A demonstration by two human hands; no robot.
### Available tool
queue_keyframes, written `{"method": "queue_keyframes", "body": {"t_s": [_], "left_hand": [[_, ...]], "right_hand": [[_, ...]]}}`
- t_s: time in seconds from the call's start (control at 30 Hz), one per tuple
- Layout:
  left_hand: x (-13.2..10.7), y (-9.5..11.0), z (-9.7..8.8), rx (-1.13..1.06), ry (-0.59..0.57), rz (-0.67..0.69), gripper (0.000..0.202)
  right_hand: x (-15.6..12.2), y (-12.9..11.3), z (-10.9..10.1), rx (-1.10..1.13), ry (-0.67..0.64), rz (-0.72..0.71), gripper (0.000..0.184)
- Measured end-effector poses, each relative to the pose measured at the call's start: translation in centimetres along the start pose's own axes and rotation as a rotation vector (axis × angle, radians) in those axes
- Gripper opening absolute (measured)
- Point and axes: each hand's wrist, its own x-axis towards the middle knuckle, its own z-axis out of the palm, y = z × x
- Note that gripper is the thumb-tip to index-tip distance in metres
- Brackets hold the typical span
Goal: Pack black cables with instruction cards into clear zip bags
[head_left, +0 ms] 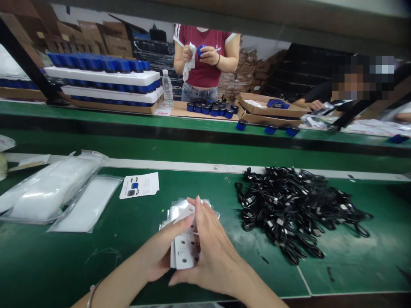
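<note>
The left hand [159, 254] and right hand [216, 248] cup a stack of printed papers [185, 252] between them, probably to keep its edges even. Clear bags [176, 209] lie on the counter [64, 265] just beyond; black cables [285, 209] are heaped rightward, likely leaving the middle for handling. Farther off, a co-worker [205, 77] holds a blue item [201, 51].

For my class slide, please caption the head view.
Left hand and right hand hold white printed papers over a green table, black cables heaped to the right.
</note>
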Motion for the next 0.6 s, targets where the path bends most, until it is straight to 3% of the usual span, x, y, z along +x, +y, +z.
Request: {"method": "queue_keyframes", "body": {"t_s": [0.13, 0.3, 0.37, 0.47, 0.53, 0.6], "left_hand": [[0.2, -0.7, -0.3, -0.061, -0.018, 0.06, 0.029], [-0.1, -0.9, -1.2, 0.057, -0.201, 0.047, 0.044], [-0.5, -0.9, -1.7, 0.215, -0.163, 0.104, 0.054], [-1.2, -0.9, -2.5, 0.443, -0.018, 0.224, 0.063], [-1.5, -1.0, -3.1, 0.419, -0.059, 0.198, 0.069], [-1.6, -1.0, -3.4, 0.293, -0.189, 0.112, 0.077]], "right_hand": [[-0.1, 0.1, 0.0, 0.143, 0.054, 0.054, 0.114], [-0.5, 0.8, -0.1, 0.441, 0.076, 0.235, 0.088], [-0.6, 1.0, 0.0, 0.485, 0.112, 0.257, 0.084], [-0.7, 1.2, 0.1, 0.484, 0.124, 0.249, 0.084], [-0.8, 1.1, 0.1, 0.479, 0.105, 0.228, 0.085], [-0.9, 0.9, -0.1, 0.469, 0.093, 0.199, 0.087]]}}
